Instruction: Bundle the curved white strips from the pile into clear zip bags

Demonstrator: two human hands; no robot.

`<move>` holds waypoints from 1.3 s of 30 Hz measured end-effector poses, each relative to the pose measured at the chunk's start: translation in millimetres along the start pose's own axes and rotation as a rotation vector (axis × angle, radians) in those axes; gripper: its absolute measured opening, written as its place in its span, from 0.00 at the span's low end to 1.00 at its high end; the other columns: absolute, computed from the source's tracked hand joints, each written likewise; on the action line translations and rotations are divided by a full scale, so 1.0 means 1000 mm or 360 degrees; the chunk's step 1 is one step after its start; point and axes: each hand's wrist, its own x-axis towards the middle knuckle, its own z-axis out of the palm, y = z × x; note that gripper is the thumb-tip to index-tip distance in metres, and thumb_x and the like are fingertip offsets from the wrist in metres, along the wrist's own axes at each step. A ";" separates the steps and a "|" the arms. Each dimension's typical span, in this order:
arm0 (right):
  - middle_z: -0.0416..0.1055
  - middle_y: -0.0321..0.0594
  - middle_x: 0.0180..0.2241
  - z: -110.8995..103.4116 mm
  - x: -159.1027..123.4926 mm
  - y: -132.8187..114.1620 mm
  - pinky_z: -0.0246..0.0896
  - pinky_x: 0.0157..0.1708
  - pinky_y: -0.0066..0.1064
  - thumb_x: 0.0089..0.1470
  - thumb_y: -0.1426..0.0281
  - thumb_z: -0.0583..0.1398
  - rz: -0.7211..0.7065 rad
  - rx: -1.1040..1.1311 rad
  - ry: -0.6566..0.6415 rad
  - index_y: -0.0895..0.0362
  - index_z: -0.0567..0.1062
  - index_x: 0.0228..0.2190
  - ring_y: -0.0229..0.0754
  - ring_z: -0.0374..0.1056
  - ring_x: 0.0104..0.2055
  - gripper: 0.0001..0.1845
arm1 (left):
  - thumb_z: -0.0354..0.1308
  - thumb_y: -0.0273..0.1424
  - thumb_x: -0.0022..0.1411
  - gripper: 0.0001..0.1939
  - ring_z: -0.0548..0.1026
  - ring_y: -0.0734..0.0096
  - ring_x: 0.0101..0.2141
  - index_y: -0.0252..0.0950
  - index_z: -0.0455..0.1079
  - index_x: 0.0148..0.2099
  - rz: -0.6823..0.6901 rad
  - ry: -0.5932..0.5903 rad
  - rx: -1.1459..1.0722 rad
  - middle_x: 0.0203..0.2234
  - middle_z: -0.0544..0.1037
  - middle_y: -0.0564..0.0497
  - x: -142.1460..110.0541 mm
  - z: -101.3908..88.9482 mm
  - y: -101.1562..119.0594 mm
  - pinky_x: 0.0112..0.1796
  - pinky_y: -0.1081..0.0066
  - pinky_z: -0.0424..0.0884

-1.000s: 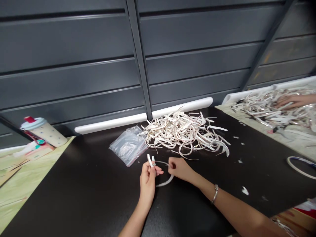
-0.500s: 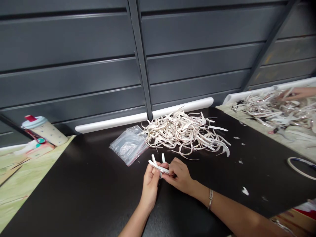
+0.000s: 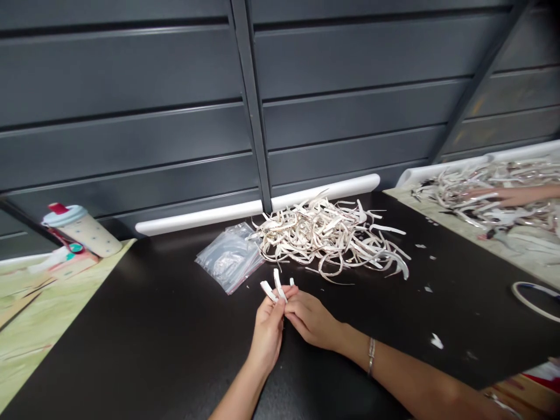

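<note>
Several short white strips [image 3: 279,284] stick up from between my two hands over the black tabletop [image 3: 175,344]. My left hand [image 3: 268,326] is closed on them, thumb pressed on top. Right against it, my right hand [image 3: 311,318] is closed too, its fingertips at the lower ends of the strips; the parts inside the fingers are hidden. Just beyond the hands lies a tangled pile of curled white strips [image 3: 324,233]. Clear plastic bags [image 3: 230,256] lie flat, left of the pile.
A cup with a blue lid [image 3: 85,230] stands at the left on a green surface. White tubes [image 3: 205,217] run along the grey wall. At right are a ring [image 3: 536,300], scraps [image 3: 436,340] and another person's hand [image 3: 511,197] in a second pile.
The strips between my hands have turned from lying crosswise to pointing more upright. My right hand has turned and closed in on my left. The other person's hand has moved left.
</note>
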 end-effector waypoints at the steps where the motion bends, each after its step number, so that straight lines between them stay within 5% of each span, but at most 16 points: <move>1: 0.69 0.43 0.33 -0.001 0.001 0.001 0.64 0.39 0.37 0.57 0.77 0.48 0.0016 0.0011 -0.0020 0.55 0.66 0.35 0.43 0.65 0.37 0.09 | 0.64 0.38 0.51 0.17 0.73 0.57 0.45 0.32 0.72 0.41 0.0038 0.0008 0.0041 0.40 0.78 0.41 0.001 -0.002 -0.002 0.49 0.60 0.63; 6: 0.68 0.43 0.35 -0.014 0.005 0.023 0.63 0.39 0.33 0.57 0.75 0.50 0.0428 -0.0087 0.0025 0.55 0.68 0.36 0.41 0.66 0.38 0.09 | 0.62 0.41 0.52 0.16 0.77 0.62 0.34 0.34 0.68 0.37 0.0137 0.0233 -0.0052 0.28 0.79 0.47 0.011 -0.011 -0.001 0.43 0.62 0.67; 10: 0.68 0.46 0.39 -0.023 0.019 0.062 0.60 0.44 0.36 0.55 0.75 0.53 0.0898 -0.0522 -0.0230 0.57 0.71 0.40 0.46 0.65 0.43 0.11 | 0.61 0.41 0.52 0.19 0.77 0.64 0.26 0.34 0.65 0.40 0.0126 0.0298 -0.0115 0.18 0.75 0.53 0.016 -0.015 0.007 0.35 0.66 0.68; 15: 0.68 0.52 0.35 -0.022 0.040 0.087 0.56 0.44 0.43 0.48 0.77 0.58 0.1023 -0.0556 -0.0290 0.61 0.74 0.26 0.54 0.65 0.42 0.04 | 0.62 0.41 0.53 0.18 0.71 0.72 0.22 0.32 0.68 0.40 0.0118 0.0211 -0.0215 0.13 0.68 0.58 0.013 -0.011 0.011 0.32 0.71 0.65; 20: 0.69 0.43 0.29 -0.028 0.056 0.091 0.57 0.39 0.37 0.46 0.78 0.60 0.1053 -0.0227 -0.0227 0.59 0.70 0.20 0.47 0.66 0.36 0.06 | 0.62 0.38 0.54 0.16 0.67 0.77 0.21 0.32 0.69 0.41 0.0158 0.0102 -0.0209 0.16 0.66 0.58 0.013 -0.006 0.025 0.30 0.72 0.63; 25: 0.66 0.35 0.22 -0.058 0.078 0.087 0.58 0.27 0.27 0.56 0.63 0.52 0.0996 0.0278 -0.0125 0.57 0.67 0.24 0.37 0.63 0.25 0.14 | 0.60 0.40 0.54 0.14 0.62 0.80 0.18 0.33 0.68 0.36 0.0299 0.0019 -0.0008 0.16 0.66 0.58 0.030 0.017 0.069 0.26 0.74 0.59; 30: 0.64 0.33 0.22 -0.082 0.107 0.062 0.55 0.26 0.26 0.47 0.55 0.62 0.0958 0.1088 0.0216 0.58 0.68 0.25 0.35 0.60 0.25 0.18 | 0.60 0.40 0.55 0.16 0.53 0.84 0.15 0.31 0.69 0.39 0.0454 0.0092 0.0059 0.13 0.58 0.62 0.048 0.045 0.107 0.23 0.76 0.56; 34: 0.63 0.32 0.22 -0.086 0.120 0.041 0.53 0.27 0.25 0.44 0.60 0.65 0.0881 0.1303 0.0293 0.58 0.70 0.26 0.33 0.58 0.25 0.15 | 0.62 0.40 0.52 0.18 0.58 0.81 0.17 0.31 0.69 0.40 0.0377 0.0053 -0.0027 0.15 0.63 0.60 0.050 0.052 0.109 0.27 0.74 0.61; 39: 0.65 0.32 0.21 -0.084 0.118 0.022 0.54 0.25 0.26 0.40 0.63 0.68 0.0888 0.1485 0.0084 0.59 0.69 0.23 0.33 0.60 0.24 0.16 | 0.62 0.40 0.52 0.18 0.62 0.78 0.20 0.32 0.70 0.40 0.0368 0.0013 0.0030 0.19 0.68 0.56 0.045 0.049 0.101 0.26 0.75 0.59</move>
